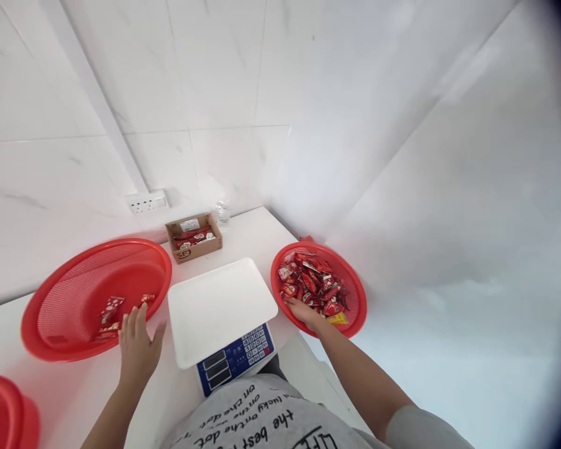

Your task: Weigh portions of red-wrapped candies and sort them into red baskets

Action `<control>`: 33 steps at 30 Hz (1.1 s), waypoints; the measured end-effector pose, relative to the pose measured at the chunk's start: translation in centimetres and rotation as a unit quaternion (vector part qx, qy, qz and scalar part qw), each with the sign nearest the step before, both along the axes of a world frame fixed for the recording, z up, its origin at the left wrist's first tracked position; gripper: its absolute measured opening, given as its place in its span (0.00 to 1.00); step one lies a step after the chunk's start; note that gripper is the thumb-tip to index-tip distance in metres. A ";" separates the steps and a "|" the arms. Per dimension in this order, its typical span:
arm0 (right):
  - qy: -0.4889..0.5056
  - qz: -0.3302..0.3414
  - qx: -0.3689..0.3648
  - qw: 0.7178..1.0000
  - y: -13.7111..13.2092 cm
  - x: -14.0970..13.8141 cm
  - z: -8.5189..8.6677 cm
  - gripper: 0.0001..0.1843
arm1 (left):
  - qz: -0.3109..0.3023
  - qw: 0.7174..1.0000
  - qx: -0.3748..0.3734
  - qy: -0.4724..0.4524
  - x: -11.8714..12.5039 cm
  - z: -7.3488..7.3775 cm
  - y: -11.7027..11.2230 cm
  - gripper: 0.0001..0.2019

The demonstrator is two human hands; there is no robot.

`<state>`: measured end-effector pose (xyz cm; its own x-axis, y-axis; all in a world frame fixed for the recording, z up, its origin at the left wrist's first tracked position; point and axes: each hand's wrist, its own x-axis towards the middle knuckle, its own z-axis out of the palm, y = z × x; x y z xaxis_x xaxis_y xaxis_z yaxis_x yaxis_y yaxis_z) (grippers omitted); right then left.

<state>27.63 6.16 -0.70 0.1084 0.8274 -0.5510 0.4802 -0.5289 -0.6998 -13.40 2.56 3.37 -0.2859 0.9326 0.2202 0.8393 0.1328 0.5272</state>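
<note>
My left hand is open with its fingers spread, over the near right rim of a large red mesh basket. A few small patterned packets lie in that basket; none is in the hand. My right hand reaches inside the near left edge of a smaller red basket, its fingers stretched out against the packets and partly hidden. That basket holds a pile of red wrapped snack packets and a yellow packet. Between the hands stands a scale with a bare white tray.
The scale's blue keypad panel faces me. Behind the tray are a small cardboard box of red packets and a clear plastic cup-like item. A red container sits at lower left. A wall socket is at the back.
</note>
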 end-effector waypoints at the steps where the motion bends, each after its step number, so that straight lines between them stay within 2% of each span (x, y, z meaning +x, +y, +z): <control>1: -0.004 0.002 0.002 1.000 0.3 0.1 -0.2 0.24 | -0.018 1.000 0.001 -0.007 0.9 -0.3 -0.4 0.35; 5: -0.099 -0.004 0.073 0.992 2.0 0.9 -0.5 0.34 | -0.066 0.998 -0.006 -0.020 3.6 -0.8 -1.3 0.33; 7: -0.188 -0.010 0.118 0.975 2.8 1.8 -0.2 0.36 | -0.076 0.997 -0.005 -0.020 4.2 -0.9 -1.4 0.33; 9: -0.264 -0.003 0.131 0.956 3.4 2.8 0.3 0.35 | -0.084 0.996 -0.002 -0.018 4.2 -1.0 -1.4 0.33; 12: -0.308 0.057 0.079 0.946 4.0 3.7 0.7 0.37 | -0.088 0.996 -0.001 -0.019 3.9 -1.4 -1.4 0.33; 16: -0.312 0.177 -0.057 0.932 4.7 3.0 0.2 0.51 | -0.084 0.996 -0.015 -0.024 3.6 -1.6 -1.5 0.32; 19: -0.339 0.190 -0.102 0.916 4.9 1.8 -1.0 0.57 | -0.085 0.995 -0.033 -0.026 3.9 -1.5 -1.5 0.32; 23: -0.373 0.187 -0.076 0.906 3.9 1.0 -2.4 0.49 | -0.095 0.994 -0.038 -0.029 4.6 -1.5 -1.7 0.30; 28: -0.372 0.198 0.040 0.906 1.8 1.6 -2.7 0.33 | -0.118 0.992 -0.033 -0.031 5.1 -2.1 -1.7 0.27; 30: -0.341 0.197 0.079 0.916 1.4 2.0 -2.6 0.29 | -0.128 0.991 -0.029 -0.032 5.1 -2.3 -1.6 0.27; 33: -0.247 0.135 0.134 0.950 1.6 2.5 -2.2 0.24 | -0.137 0.990 -0.023 -0.035 5.2 -2.1 -1.3 0.26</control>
